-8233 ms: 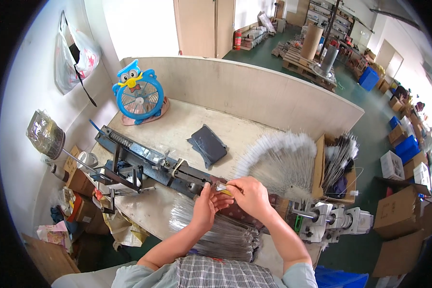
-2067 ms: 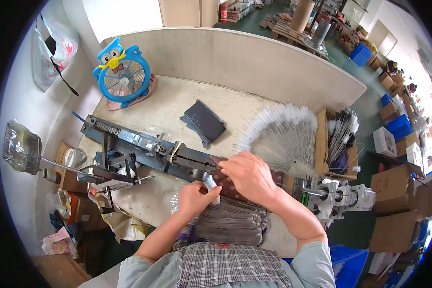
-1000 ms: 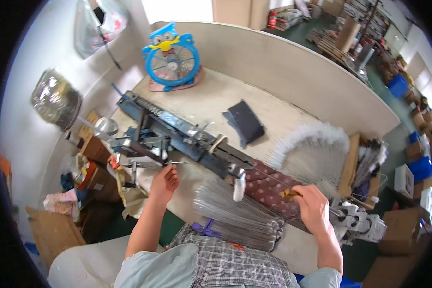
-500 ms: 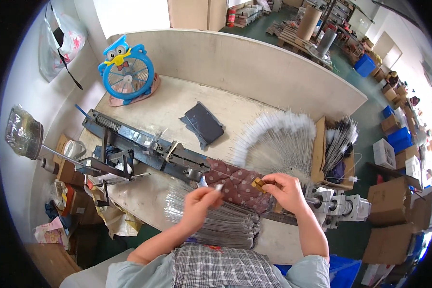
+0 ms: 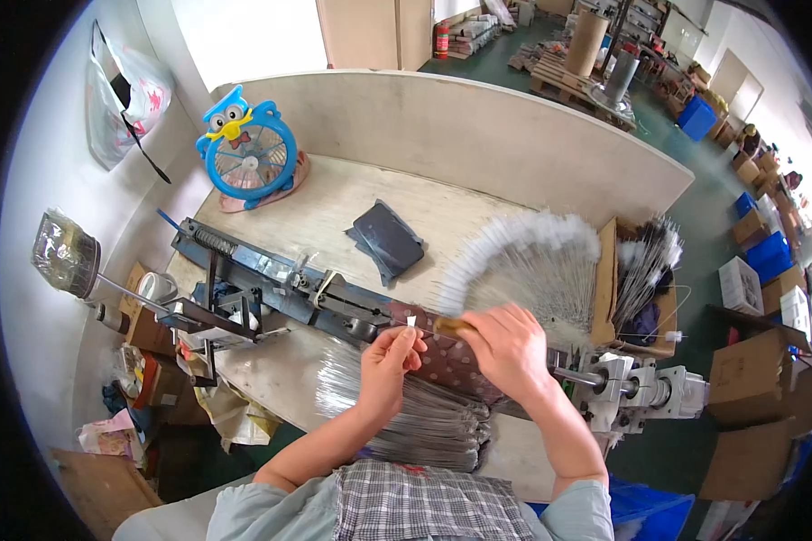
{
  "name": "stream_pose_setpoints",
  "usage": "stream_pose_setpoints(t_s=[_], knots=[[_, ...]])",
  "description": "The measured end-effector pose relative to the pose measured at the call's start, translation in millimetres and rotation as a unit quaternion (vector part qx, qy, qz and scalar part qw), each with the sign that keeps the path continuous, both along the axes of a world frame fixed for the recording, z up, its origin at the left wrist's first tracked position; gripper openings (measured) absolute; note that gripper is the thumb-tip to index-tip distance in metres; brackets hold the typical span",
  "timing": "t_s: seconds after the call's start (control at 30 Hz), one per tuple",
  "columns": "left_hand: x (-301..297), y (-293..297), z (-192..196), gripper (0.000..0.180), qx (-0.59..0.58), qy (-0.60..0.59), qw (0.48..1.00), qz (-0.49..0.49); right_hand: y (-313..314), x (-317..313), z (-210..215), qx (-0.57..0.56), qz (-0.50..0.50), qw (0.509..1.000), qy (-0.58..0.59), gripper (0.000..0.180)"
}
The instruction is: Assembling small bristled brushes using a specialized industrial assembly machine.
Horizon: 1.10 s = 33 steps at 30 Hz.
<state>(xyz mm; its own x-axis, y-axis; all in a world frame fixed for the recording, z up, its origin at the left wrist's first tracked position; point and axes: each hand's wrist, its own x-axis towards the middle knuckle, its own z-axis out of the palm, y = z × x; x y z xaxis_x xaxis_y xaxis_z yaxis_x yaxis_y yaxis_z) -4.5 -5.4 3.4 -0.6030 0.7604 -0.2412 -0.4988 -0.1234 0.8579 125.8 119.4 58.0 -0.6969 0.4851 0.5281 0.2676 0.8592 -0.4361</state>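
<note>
My left hand (image 5: 390, 368) is closed, with a small white piece (image 5: 411, 320) pinched at its thumb and fingertips. My right hand (image 5: 507, 352), slightly smeared by motion, grips a small brass-coloured block (image 5: 451, 325) just right of the white piece. Both hands are above a brown polka-dot padded cloth (image 5: 442, 361) on the bench. A long dark metal fixture (image 5: 280, 275) with a spring and clamps runs from the far left toward the hands. Below them lies a thick bundle of thin metal wires (image 5: 424, 428). Whether a wire runs through the block is too fine to tell.
White-tipped wire brushes (image 5: 523, 257) fan out beyond my right hand, beside a cardboard box (image 5: 604, 284) of more brushes. A motorised shaft unit (image 5: 641, 392) stands at the right. A dark flat pad (image 5: 388, 242) and a blue toy-shaped fan (image 5: 251, 153) sit farther back, before a low partition (image 5: 478, 122).
My right hand has moved left with the brass-coloured block, closer to my left hand. My left hand has risen slightly, and the white piece now points upward. The whole view has shifted a little.
</note>
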Motion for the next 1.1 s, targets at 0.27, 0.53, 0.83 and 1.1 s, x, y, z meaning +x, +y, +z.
stream_pose_setpoints(t_s=[0.27, 0.53, 0.83, 1.1], knots=[[-5, 0, 3, 0.019, -0.005, -0.066, 0.997, -0.028, -9, -39, -5, -0.084, 0.031, 0.995, -0.038, 0.012], [-12, -4, 3, 0.044, -0.016, -0.061, 0.993, -0.098, -10, -42, -5, -0.236, 0.024, 0.970, -0.054, 0.015], [-4, -1, -6, 0.032, 0.097, -0.186, 0.978, 0.002, -46, -58, -7, 0.014, -0.050, 0.998, -0.030, 0.029], [4, 4, -2, 0.015, 0.101, -0.185, 0.978, 0.012, -34, -41, -15, 0.078, -0.037, 0.996, 0.016, 0.030]])
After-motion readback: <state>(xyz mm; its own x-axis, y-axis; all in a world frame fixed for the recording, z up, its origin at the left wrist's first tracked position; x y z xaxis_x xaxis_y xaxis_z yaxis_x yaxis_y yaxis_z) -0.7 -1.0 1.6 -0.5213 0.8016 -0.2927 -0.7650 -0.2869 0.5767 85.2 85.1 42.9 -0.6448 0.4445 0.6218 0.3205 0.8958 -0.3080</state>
